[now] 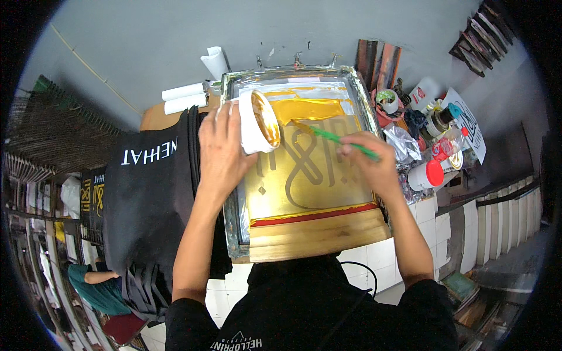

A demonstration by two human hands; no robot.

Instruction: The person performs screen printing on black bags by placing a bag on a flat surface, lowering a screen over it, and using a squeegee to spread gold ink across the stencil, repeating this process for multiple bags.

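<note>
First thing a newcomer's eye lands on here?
Probably the gold-coated screen in the middle, with its dark looping design. Over it, the left hand holds a tilted white tub smeared with gold, and the right hand a green-handled tool. Black cloth pieces lie to the left.

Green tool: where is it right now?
In the head view, the green tool is in the right hand, over the gold-smeared screen, its tip just right of the white tub.

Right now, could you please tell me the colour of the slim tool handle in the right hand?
Bright green: the slim tool handle, in the head view.
</note>
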